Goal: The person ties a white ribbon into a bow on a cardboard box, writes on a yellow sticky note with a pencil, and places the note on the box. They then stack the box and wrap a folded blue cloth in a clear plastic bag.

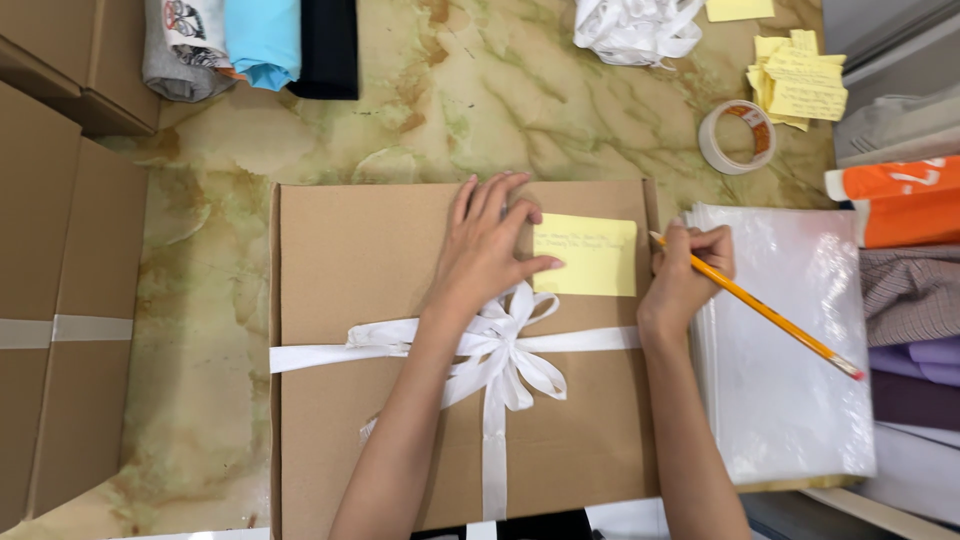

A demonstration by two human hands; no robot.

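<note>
Two hands on cardboard box [400, 250] | left hand [487, 255] flat, fingers spread, thumb pinning yellow note [587, 256] steady | right hand [683, 277] gripping pencil [760, 310] beside note's edge | ribbon bow [500, 345] below the wrists

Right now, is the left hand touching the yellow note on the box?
Touching. The head view shows the left hand flat on the box, its thumb tip lying on the left edge of the yellow note.

Bare marble tabletop [470, 90] lies open in the upper middle of the frame and down the strip left of the tied box [350, 260]. Cardboard boxes [60, 250] wall the far left; folded clothes [250, 40], tape roll [737, 137] and plastic bags [790, 350] crowd top and right.
</note>
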